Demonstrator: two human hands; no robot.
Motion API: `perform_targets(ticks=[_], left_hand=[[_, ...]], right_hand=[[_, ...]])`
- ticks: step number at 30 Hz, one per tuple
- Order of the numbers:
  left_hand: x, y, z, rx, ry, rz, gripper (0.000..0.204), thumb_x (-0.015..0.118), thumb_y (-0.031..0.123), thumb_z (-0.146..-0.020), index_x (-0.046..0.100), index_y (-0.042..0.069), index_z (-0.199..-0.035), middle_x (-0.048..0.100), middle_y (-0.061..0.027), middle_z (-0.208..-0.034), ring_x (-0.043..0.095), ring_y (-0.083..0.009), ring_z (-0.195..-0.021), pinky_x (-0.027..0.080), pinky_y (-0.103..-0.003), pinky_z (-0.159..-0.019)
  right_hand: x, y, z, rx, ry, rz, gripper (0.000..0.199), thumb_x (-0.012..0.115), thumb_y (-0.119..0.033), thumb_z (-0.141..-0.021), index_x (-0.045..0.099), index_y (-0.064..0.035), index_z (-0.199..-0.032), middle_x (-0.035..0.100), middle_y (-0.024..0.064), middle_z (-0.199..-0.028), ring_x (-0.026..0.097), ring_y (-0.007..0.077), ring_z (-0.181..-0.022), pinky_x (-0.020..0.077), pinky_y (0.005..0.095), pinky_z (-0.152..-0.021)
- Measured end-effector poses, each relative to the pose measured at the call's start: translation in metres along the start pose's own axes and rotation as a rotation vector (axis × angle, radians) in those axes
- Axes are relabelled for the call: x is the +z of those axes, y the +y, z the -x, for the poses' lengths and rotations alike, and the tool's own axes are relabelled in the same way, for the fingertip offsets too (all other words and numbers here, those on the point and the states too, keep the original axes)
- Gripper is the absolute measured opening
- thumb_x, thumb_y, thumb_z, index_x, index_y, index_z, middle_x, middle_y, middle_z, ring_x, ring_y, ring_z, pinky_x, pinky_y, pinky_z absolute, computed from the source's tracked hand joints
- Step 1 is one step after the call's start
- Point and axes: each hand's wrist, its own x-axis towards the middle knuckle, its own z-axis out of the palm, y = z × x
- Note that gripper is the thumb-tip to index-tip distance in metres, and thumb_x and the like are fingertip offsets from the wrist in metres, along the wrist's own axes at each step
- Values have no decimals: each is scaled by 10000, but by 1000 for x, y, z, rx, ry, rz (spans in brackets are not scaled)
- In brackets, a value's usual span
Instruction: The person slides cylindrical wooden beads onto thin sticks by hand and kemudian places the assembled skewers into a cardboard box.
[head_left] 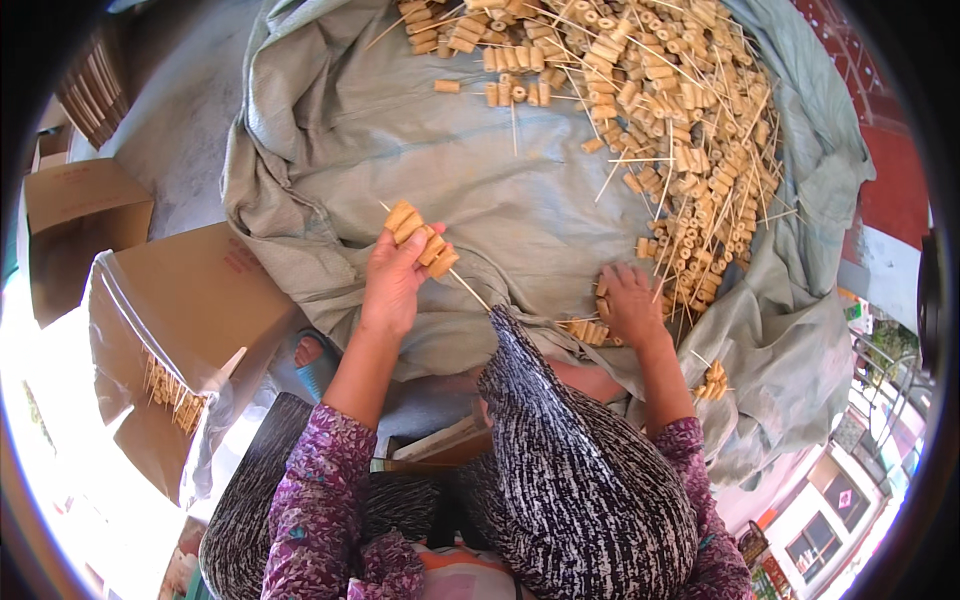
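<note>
Spread over grey cloth [330, 140], reaching right hand [632, 305] flat among loose rolls [680, 110], left hand [392, 280] gripping half-loaded skewer [425, 240]; best keeping stick level, feeding rolls squarely

Grey-green cloth sheet [400, 140]: matt woven fabric, creased. Tan tube pieces [660, 90]: dull, dry, porous-looking surface, same on the skewer [420, 235] of pieces. Thin sticks [625, 160]: pale bare wood or bamboo. Cardboard box [190, 300]: matt brown, under glossy clear plastic film [225, 385]. Sleeves [320, 480]: soft printed cloth.
</note>
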Motion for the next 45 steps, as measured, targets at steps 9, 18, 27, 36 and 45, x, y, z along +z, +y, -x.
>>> perform_targets(ticks=[9,18,27,36,45], left_hand=[[-13,-2,-7,-16,-30,172,412,531,245,-1001,427,78,-1363,586,-147,-1237,604,-277,-1107,506,-420,-964],[2,-10,-8,-55,-71,180,408,480,345,-1022,474,77,-1329,593,-136,-1242,599,-277,-1127,485,-430,-985],[24,-14,-19,-65,11,137,395,517,292,-1015,475,82,-1347,606,-99,-1223,611,-200,-1074,515,-393,-916],[42,-22,-22,-140,81,196,414,477,299,-1026,438,107,-1391,589,-83,-1237,595,-202,-1095,496,-374,-924],[46,-34,-18,-166,-52,130,452,459,448,-1014,471,146,-1350,571,-29,-1239,567,-165,-1093,464,-353,-917]], right_hand=[[-2,48,-13,-112,59,44,332,708,-67,-648,627,-82,-970,617,123,-913,616,350,-901,520,437,-767],[-62,-47,-52,71,135,-842,343,773,-213,-814,640,-53,-1087,685,88,-977,666,210,-869,520,318,-797],[-116,-138,-99,-196,107,-791,453,713,-381,-856,619,-7,-1093,671,197,-953,671,323,-908,514,330,-762],[-88,-145,-105,-172,-47,-1628,326,624,-310,-953,592,3,-1038,667,96,-818,614,126,-741,505,283,-679],[-75,-161,-99,-89,369,-1060,241,600,-280,-934,672,-62,-1006,688,136,-879,654,312,-761,515,382,-676]])
